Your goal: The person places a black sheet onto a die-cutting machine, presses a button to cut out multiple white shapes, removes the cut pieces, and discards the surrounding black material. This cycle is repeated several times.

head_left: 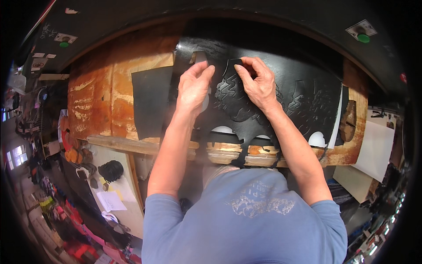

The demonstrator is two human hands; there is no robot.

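A shiny black sheet, leather-like, lies over a worn wooden board. Cut outlines and zigzag marks run across its surface, and pale gaps show through near its front edge. My right hand pinches the top of a black cut piece between thumb and fingers, at the middle of the sheet. To its left, my left hand has thumb and fingers closed around the lower end of a small dark strip, beside an opening showing brown board. Torn black scraps hang over the board's front edge.
A black overhead beam spans the far side, with a green button at right and another green button at left. A dark flat sheet lies left. A shaped cutting die sits at the right end. Shelves and goods surround the bench.
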